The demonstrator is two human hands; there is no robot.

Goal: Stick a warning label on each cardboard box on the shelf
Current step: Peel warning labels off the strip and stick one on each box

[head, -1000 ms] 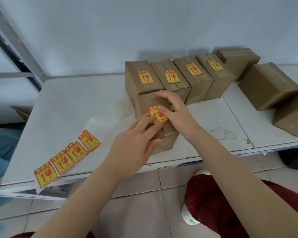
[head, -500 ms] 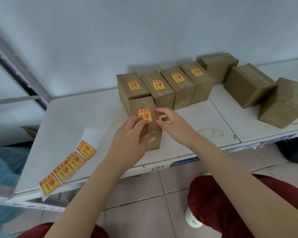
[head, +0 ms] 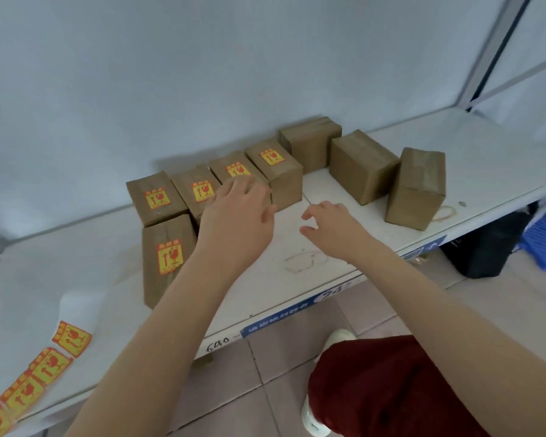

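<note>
Both hands hang over the white shelf (head: pixel 344 279) at centre frame, and neither has anything in it: the left hand (head: pixel 237 216) is spread flat, fingers (head: pixel 243 184) loosely splayed above the row of boxes, while the right hand (head: pixel 331 227) hovers with its fingers half curled and open over bare shelf. Five boxes wear a red-and-yellow warning label: four in a row toward the wall, and the front labelled box (head: pixel 166 257) standing just ahead of them at left of centre. To the right, three plain boxes wait: the rear plain box (head: pixel 312 143) by the wall, the middle plain box (head: pixel 360 165) beside it, and the nearest plain box (head: pixel 416 187) toward the shelf edge. The spare labels (head: pixel 44 367) lie on their backing sheet at the lower left, well apart from both hands. By the look of it, one of those plain boxes is next. These are small taped cartons, likely light and stiff, so a grip across two opposite side faces should hold; squeezing hard risks denting the card. The labels look thin and floppy; best lifted by a corner, or the sticky side may fold on itself.
</note>
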